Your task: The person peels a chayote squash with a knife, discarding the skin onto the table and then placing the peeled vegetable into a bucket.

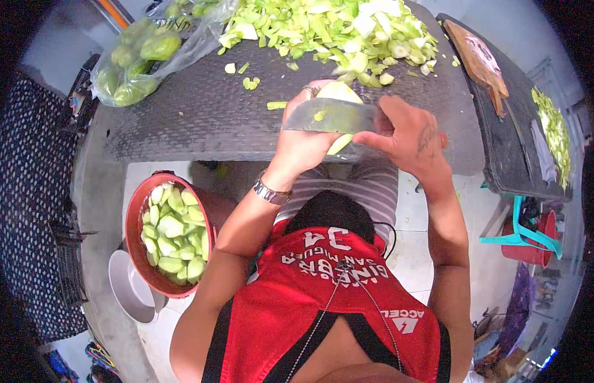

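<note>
My left hand (304,139) holds a pale green, peeled fruit (341,92), likely a green mango, over the near edge of the dark woven-textured table (191,115). Across the fruit lies the wide metal blade of a knife (333,116), with a bit of green peel stuck on it. My right hand (412,136) grips the knife at its handle end, which the fingers mostly hide. Beyond both hands spreads a heap of green and white peelings (335,33). A clear plastic bag (153,52) of whole green fruits lies at the table's far left.
A red bucket (131,225) of peeled green fruits in liquid stands on the floor at left, beside a pale round basin (134,287). On a black table at right are a wooden board (474,60), a cloth (541,151) and more peelings (552,129).
</note>
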The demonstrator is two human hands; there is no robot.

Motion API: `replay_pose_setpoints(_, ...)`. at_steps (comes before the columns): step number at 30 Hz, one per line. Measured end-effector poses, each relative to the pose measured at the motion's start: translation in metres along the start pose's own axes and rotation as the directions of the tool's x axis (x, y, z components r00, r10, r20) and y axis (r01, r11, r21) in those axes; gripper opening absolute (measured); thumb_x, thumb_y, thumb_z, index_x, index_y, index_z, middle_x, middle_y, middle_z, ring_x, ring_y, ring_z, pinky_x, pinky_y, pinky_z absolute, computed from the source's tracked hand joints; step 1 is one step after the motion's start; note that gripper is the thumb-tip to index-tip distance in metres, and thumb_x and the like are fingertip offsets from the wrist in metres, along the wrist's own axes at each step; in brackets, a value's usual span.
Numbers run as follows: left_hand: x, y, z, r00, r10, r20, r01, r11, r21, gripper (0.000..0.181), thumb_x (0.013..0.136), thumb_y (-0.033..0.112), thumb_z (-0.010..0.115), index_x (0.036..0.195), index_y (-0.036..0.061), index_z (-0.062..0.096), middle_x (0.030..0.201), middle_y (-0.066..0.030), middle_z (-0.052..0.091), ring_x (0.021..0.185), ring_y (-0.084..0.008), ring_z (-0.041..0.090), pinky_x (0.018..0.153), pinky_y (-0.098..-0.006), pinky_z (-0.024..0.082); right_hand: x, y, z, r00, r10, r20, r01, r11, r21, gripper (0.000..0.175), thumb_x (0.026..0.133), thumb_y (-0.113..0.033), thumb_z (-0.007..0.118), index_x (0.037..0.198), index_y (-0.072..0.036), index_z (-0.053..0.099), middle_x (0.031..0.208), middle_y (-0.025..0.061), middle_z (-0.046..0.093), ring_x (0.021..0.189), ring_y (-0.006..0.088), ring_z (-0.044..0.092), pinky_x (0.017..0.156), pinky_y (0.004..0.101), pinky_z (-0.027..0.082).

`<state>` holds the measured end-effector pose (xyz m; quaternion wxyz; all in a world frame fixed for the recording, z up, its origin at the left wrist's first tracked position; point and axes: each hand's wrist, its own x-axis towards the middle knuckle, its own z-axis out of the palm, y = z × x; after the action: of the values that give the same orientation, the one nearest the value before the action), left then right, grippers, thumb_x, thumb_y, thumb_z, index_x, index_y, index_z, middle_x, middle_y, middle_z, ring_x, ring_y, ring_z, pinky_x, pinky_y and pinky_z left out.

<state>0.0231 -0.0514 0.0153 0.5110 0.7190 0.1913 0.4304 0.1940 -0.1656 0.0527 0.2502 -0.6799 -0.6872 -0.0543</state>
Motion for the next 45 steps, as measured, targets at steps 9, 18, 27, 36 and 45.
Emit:
replay_pose_setpoints(9,-0.017,0.015,-0.010,0.992,-0.112,0.055,0.116,0.990,-0.082,0.047,0.076,0.002,0.082,0.119,0.0012,0.061,0.109,-0.0072,0.069,0.098,-0.0131,0.066,0.087,-0.0295,0.054,0.008,0.036,0.001,0.977,0.199,-0.080,-0.197,0.980,0.027,0.065,0.084,-0.067,0.066,0.077,-0.003,0.056,0.071,0.0134,0.058,0.064,0.0316,0.060,0.059,0.0438,0.046)
replay_pose_setpoints(18,0.039,-0.052,-0.044,0.880,-0.406,0.246,0.314,0.110,-0.943,0.051,0.099,0.031,0.053,0.134,-0.0060,0.049,0.133,-0.0286,0.056,0.128,-0.0409,0.054,0.110,-0.0706,0.034,0.014,0.084,0.016,0.618,0.697,0.363,-0.785,0.526,0.328,0.067,0.093,-0.068,0.055,0.078,-0.004,0.061,0.066,0.0033,0.058,0.053,0.0113,0.053,0.045,0.0302,0.037)
replay_pose_setpoints(27,0.030,-0.051,-0.047,0.777,-0.560,0.287,0.447,0.170,-0.878,0.055,0.103,0.037,0.046,0.129,-0.0114,0.050,0.123,-0.0318,0.061,0.110,-0.0457,0.064,0.097,-0.0625,0.051,-0.007,0.042,0.039,0.886,0.427,0.182,-0.453,0.879,0.145,0.055,0.082,-0.055,0.075,0.082,-0.001,0.061,0.070,0.0124,0.061,0.071,0.0277,0.066,0.065,0.0420,0.050)
replay_pose_setpoints(36,0.002,-0.044,-0.081,0.818,-0.575,-0.029,0.451,0.672,-0.587,0.033,0.100,0.030,0.056,0.120,0.0045,0.061,0.103,-0.0088,0.071,0.086,-0.0202,0.071,0.062,-0.0276,0.055,0.029,0.085,0.057,0.881,0.388,-0.271,-0.401,0.916,0.010,0.037,0.085,-0.031,0.078,0.085,0.000,0.058,0.084,0.0176,0.064,0.079,0.0329,0.063,0.070,0.0426,0.050)
replay_pose_setpoints(45,-0.005,-0.043,-0.083,0.847,-0.403,0.346,0.484,0.318,-0.816,0.043,0.096,0.019,0.054,0.134,-0.0015,0.052,0.127,-0.0271,0.062,0.101,-0.0425,0.068,0.072,-0.0453,0.063,-0.013,0.098,0.050,0.994,0.093,-0.056,-0.087,0.990,0.113,0.029,0.093,-0.032,0.070,0.098,-0.003,0.070,0.070,0.0096,0.062,0.060,0.0214,0.059,0.058,0.0366,0.048)
